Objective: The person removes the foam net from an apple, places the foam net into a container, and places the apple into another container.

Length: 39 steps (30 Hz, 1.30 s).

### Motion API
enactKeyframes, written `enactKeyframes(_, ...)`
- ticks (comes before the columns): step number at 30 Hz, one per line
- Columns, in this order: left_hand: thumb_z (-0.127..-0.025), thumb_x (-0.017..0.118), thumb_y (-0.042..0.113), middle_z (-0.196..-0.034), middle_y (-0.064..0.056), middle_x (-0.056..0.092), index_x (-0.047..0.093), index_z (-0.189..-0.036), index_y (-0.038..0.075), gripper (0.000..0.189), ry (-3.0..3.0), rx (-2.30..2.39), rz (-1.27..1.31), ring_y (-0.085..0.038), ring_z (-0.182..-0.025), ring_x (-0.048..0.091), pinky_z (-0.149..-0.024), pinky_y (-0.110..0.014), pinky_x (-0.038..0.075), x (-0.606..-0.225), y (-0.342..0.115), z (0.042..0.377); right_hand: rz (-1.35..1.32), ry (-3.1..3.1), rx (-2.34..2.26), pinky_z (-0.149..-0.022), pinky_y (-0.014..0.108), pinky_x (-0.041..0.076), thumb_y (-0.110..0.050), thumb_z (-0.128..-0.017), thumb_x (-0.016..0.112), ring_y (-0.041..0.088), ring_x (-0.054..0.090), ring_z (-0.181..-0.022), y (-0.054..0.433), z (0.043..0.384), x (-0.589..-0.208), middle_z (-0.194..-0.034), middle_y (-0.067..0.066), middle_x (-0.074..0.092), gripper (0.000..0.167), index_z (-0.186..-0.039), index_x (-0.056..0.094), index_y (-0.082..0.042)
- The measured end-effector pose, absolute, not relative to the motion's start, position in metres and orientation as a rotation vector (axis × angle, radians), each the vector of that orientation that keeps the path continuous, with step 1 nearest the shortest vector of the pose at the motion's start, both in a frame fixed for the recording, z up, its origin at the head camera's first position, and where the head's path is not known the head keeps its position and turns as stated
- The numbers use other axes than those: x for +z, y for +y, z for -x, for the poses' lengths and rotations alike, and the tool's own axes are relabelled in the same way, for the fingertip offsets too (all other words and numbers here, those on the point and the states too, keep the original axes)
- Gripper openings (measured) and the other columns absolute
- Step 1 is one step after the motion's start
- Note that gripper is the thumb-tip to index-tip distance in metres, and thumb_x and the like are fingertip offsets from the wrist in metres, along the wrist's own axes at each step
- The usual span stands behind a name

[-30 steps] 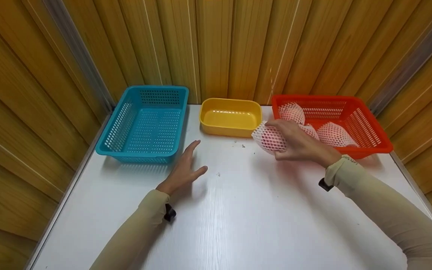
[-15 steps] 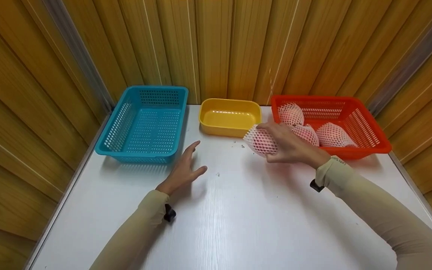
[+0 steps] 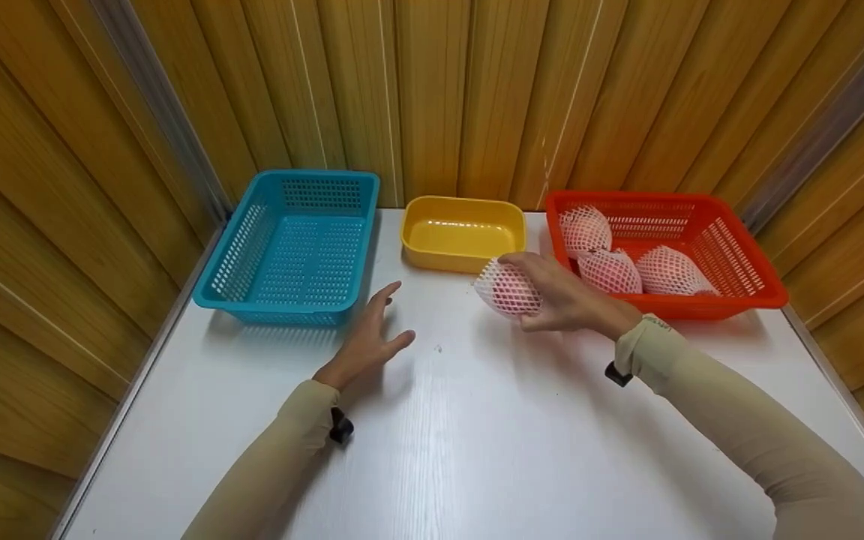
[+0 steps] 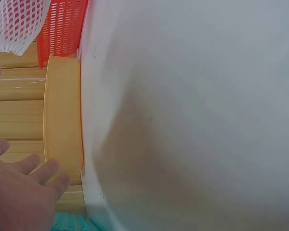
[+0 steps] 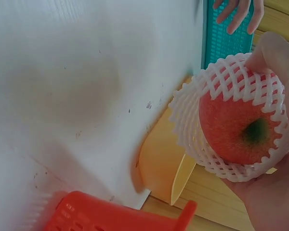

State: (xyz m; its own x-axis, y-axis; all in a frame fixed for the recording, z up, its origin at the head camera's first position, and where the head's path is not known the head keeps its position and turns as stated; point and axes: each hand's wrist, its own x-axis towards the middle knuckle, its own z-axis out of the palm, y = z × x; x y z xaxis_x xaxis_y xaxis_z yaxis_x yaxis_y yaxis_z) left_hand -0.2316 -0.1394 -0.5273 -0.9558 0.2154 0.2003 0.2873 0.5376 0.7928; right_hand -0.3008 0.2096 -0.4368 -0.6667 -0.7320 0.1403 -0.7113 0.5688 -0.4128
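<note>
My right hand [image 3: 563, 292] grips a red apple [image 5: 231, 127] wrapped in a white foam net [image 5: 185, 118], held above the table in front of the yellow bin [image 3: 463, 264]. The right wrist view shows the apple's green-tinged hollow through the net's open end. Over the table, near the front right corner of the blue basket [image 3: 282, 307], my left hand [image 3: 364, 345] is held with fingers extended and thumb apart, holding nothing. In the red basket [image 3: 732, 300] at the right lie three more netted fruits [image 3: 610, 271].
A white table [image 3: 432, 450] carries the baskets and the bin along its back edge. Yellow wood-look panels [image 3: 432, 97] rise behind and on both sides. Nothing is visible inside the blue basket or the yellow bin.
My right hand has moved left and slightly toward me with the netted apple, away from the red basket. The left hand has stayed in place.
</note>
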Motion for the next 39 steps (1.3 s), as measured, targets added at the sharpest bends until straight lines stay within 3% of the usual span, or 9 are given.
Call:
enactKeyframes(8, -0.092, 0.074, 0.023, -0.166, -0.008, 0.028, 0.026, -0.161, 0.014, 0.085, -2.690, -1.427, 0.423, -0.035, -0.146, 0.035, -0.120, -0.056, 0.029, -0.528, -0.139, 0.230, 1.274, 2.707, -0.705, -0.117, 0.059, 0.032, -0.028, -0.078, 0.088, 0.031, 0.041, -0.137, 0.200, 0.305, -0.445, -0.154, 0.007, 0.043, 0.098, -0.157, 0.030, -0.020)
enactKeyframes(22, -0.092, 0.074, 0.022, -0.167, -0.007, 0.028, 0.025, -0.161, 0.014, 0.085, -2.712, -1.412, 0.389, -0.034, -0.148, 0.033, -0.121, -0.055, 0.027, -0.527, -0.141, 0.229, 1.300, 2.636, -0.745, -0.121, 0.057, 0.026, -0.028, -0.078, 0.089, 0.026, 0.030, -0.145, 0.181, 0.309, -0.460, -0.160, 0.003, 0.035, 0.104, -0.160, 0.026, -0.024)
enactKeyframes(28, -0.092, 0.072, 0.016, -0.164, -0.014, 0.031, 0.027, -0.160, 0.007, 0.082, -2.610, -1.441, 0.492, -0.045, -0.144, 0.035, -0.118, -0.059, 0.031, -0.533, -0.145, 0.230, 1.281, 2.618, -0.730, -0.122, 0.055, 0.025, -0.030, -0.078, 0.089, 0.025, 0.028, -0.147, 0.174, 0.309, -0.465, -0.161, 0.002, 0.034, 0.105, -0.161, 0.024, -0.027)
enactKeyframes(39, -0.092, 0.073, 0.019, -0.165, -0.010, 0.031, 0.027, -0.160, 0.010, 0.083, -2.664, -1.425, 0.421, -0.036, -0.146, 0.035, -0.120, -0.056, 0.029, -0.532, -0.144, 0.228, 1.318, 2.609, -0.732, -0.119, 0.056, 0.030, -0.017, -0.075, 0.090, 0.032, 0.034, -0.144, 0.164, 0.310, -0.476, -0.157, 0.010, 0.040, 0.100, -0.157, 0.032, -0.014)
